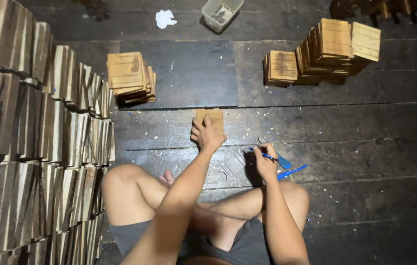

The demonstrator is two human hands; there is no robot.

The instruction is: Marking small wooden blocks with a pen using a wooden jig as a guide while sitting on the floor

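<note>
While stacked planks (32,137) wall the left side, the left hand (205,135) presses flat on a small wooden board (210,119) lying on the dark floor (365,147). Right hand (265,159) pinches a blue pen (264,155). Risk: the board may skid under uneven pressure, spoiling any mark.

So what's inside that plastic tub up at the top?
The plastic tub holds a small dark heap, too small and blurred to tell what. Its near wall hides part of the bottom. A crumpled white scrap lies beside it.
</note>
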